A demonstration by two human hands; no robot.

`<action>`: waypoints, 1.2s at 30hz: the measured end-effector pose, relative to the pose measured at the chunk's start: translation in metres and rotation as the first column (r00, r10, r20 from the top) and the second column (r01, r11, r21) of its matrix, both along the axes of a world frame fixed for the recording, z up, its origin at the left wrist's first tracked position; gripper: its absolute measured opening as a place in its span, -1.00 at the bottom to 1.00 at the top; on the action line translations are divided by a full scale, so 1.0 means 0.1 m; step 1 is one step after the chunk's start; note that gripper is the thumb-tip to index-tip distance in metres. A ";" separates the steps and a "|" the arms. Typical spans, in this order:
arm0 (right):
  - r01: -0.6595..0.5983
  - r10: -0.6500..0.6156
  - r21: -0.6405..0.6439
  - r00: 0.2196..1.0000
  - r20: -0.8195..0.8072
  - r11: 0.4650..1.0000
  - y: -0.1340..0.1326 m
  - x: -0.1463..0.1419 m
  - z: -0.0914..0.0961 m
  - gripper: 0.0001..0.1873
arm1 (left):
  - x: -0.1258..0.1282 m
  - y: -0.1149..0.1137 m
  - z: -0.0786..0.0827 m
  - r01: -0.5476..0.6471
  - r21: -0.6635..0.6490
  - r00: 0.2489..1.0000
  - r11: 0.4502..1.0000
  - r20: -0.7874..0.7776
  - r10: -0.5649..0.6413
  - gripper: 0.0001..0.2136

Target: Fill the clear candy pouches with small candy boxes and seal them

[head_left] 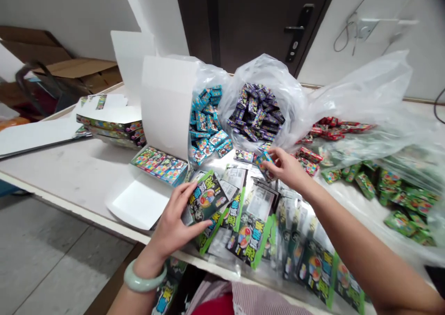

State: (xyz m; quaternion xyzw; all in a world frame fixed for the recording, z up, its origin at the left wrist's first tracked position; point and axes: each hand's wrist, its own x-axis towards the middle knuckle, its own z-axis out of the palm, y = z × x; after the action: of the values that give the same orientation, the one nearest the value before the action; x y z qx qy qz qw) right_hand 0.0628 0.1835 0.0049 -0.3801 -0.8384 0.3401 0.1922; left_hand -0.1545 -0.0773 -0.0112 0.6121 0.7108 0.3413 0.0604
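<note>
My left hand (174,217), with a pale green bangle at its wrist, grips a black and green printed candy pouch (212,198) between thumb and fingers. In my right hand (288,169) is a small blue candy box (263,159), pinched by the fingertips. More flat pouches (247,234) lie spread under and between my hands. Just beyond my right hand, a clear plastic bag (295,92) gapes around many small purple boxes (259,113). Blue candy boxes (207,120) spill from another bag to its left.
A white-flapped display carton (160,164) stands open left of the pouches, beside stacked printed cartons (111,129). Red boxes (309,159) and green packets (399,189) lie in plastic at the right. Brown cardboard boxes (76,69) sit beyond the table, near a dark door (250,22).
</note>
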 end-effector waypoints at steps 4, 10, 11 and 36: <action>-0.085 -0.025 0.228 0.897 0.440 0.970 -0.33 0.28 0.05 -0.63 | 0.17 0.13 0.02 0.067 -0.005 0.997 0.998 -0.043 -0.067 -0.25; -0.172 0.179 -0.089 0.981 0.074 0.981 -0.32 0.70 0.03 -0.58 | 0.29 0.22 0.05 0.142 -0.049 0.985 0.989 -0.087 -0.146 -0.24; -0.202 0.205 -0.059 0.977 0.056 0.978 -0.31 0.77 0.01 -0.54 | 0.29 0.21 0.05 0.144 -0.060 0.985 0.988 -0.087 -0.149 -0.25; -0.614 0.550 0.320 0.789 0.273 0.722 -0.82 0.75 0.35 -0.25 | 0.52 0.27 0.06 0.438 -0.160 0.889 0.884 -0.068 -0.453 -0.12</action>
State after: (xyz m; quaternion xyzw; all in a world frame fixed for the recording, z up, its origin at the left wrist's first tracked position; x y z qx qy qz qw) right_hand 0.1382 0.1010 0.0398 -0.0761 -0.9781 0.1766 0.0801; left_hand -0.1020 -0.0506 -0.0054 0.7700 0.5755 0.2353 0.1434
